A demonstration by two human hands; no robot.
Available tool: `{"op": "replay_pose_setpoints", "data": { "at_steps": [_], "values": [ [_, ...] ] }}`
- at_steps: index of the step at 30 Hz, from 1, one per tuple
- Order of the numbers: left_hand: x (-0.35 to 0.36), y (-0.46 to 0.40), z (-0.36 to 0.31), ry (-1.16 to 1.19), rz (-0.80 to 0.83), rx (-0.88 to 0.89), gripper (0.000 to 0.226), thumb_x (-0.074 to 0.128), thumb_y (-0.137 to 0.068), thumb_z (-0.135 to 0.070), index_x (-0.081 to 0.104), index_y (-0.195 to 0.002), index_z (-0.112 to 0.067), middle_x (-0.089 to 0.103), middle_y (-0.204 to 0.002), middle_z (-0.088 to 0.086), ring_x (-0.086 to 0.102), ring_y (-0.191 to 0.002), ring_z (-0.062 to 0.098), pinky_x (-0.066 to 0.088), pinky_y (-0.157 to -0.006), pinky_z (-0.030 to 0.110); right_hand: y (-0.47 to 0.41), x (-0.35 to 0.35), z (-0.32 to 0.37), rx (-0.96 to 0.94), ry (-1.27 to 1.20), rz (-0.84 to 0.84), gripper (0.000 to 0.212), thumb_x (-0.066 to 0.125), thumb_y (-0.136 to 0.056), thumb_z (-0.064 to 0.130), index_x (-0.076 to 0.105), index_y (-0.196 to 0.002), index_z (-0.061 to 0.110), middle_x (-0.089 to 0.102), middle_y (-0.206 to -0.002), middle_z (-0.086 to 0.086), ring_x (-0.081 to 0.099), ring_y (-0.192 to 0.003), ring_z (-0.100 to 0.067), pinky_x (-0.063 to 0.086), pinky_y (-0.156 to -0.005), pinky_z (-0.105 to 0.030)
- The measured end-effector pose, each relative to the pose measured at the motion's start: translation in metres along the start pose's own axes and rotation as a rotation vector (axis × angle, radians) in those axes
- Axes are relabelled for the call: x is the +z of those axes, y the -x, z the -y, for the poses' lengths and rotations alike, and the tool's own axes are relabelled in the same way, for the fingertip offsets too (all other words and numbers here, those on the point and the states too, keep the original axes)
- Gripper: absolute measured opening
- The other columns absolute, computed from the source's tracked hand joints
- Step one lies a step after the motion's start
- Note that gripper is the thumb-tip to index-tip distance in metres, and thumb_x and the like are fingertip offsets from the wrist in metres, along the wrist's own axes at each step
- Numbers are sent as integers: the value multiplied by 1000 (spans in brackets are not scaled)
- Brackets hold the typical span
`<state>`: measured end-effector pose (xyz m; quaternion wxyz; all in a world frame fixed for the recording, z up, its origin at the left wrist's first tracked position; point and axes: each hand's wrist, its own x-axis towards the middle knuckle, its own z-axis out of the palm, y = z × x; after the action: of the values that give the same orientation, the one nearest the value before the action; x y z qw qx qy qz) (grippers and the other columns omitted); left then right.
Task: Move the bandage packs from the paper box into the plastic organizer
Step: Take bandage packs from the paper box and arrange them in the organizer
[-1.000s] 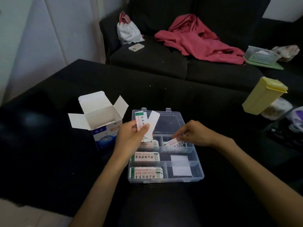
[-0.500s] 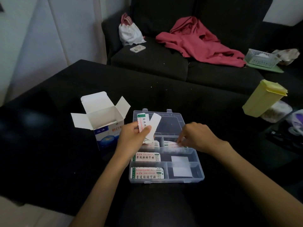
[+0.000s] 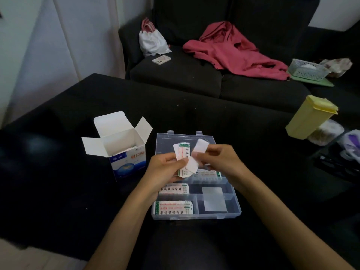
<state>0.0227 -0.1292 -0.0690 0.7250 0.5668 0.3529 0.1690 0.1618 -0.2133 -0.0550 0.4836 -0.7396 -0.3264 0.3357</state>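
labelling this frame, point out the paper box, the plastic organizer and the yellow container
paper box (image 3: 127, 162), head view, blue printed front
plastic organizer (image 3: 196, 217), head view, near rim
yellow container (image 3: 307, 119), head view, side wall

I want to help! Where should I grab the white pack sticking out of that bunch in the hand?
Pinch the white pack by its free upper end, coming from the right. It leans away from the bunch held by the left hand, so that end is clear; the right hand is already there.

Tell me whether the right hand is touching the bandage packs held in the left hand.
Touching. The head view shows the right hand pinching a white pack fanned from the bandage packs.
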Motion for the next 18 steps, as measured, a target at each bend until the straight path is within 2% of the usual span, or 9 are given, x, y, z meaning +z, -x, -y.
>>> {"op": "replay_pose_setpoints", "data": {
  "at_steps": [3, 6, 8, 10, 12, 14, 16, 18],
  "values": [
    [-2, -2, -2, 57, -7, -34, 16, 54, -94, -11, 64, -97, -23, 75, -89, -1, 72, -82, 13, 58, -65, 24, 2, -5, -5, -163, -59, -192, 13, 68, -84, 19, 68, -96, 24, 69, -91, 7, 67, -82, -5, 50, -62, -12],
    [-5, -4, -2, 108, -4, -54, 17, 49, -97, -12, 62, -104, -19, 75, -95, 2, 72, -84, 14, 59, -70, 27, 8, -4, -7, -385, -25, -147, 23, 62, -87, 11, 68, -99, 30, 68, -97, 17, 63, -95, 3, 49, -76, -10],
    [-4, -4, -1, 99, 18, -50, 16, 52, -95, -14, 65, -106, -16, 75, -94, 4, 72, -85, 15, 58, -72, 27, 13, 1, -12, -556, 250, -100, 28, 55, -89, 12, 64, -108, 31, 60, -109, 24, 55, -108, 7, 44, -89, -10],
    [-1, -2, 0, 84, 38, -23, 16, 57, -92, -15, 68, -104, -16, 75, -91, 4, 72, -85, 15, 58, -72, 26, 13, 6, -20, -665, 563, -70, 32, 47, -90, 23, 59, -117, 34, 53, -115, 29, 44, -116, 10, 33, -98, -8],
    [2, 0, 1, 74, 22, -4, 16, 61, -90, -14, 69, -103, -18, 75, -89, 4, 72, -82, 14, 58, -69, 23, 15, 9, -25, -581, 517, -50, 33, 39, -91, 27, 61, -114, 37, 55, -116, 26, 43, -116, 9, 29, -97, -6],
    [3, 0, 1, 33, -13, 18, 15, 62, -89, -12, 68, -101, -19, 75, -87, 2, 72, -79, 13, 58, -67, 22, 18, 13, -23, -426, 192, -46, 32, 39, -92, 29, 67, -104, 35, 63, -113, 18, 53, -110, 5, 41, -90, -9],
    [6, 1, 1, -24, -25, 59, 13, 64, -88, -14, 68, -97, -22, 75, -85, 0, 72, -77, 10, 57, -66, 19, 20, 17, -19, -329, -71, -77, 18, 54, -94, 24, 71, -98, 29, 70, -99, 16, 63, -98, 0, 51, -78, -15],
    [11, 2, 1, -22, -22, 97, 13, 65, -87, -14, 68, -94, -24, 75, -84, -1, 72, -76, 9, 55, -61, 15, 20, 24, -19, -321, -58, -186, 15, 68, -84, 17, 68, -97, 26, 69, -93, 15, 64, -89, -1, 53, -70, -17]
  ]
}}
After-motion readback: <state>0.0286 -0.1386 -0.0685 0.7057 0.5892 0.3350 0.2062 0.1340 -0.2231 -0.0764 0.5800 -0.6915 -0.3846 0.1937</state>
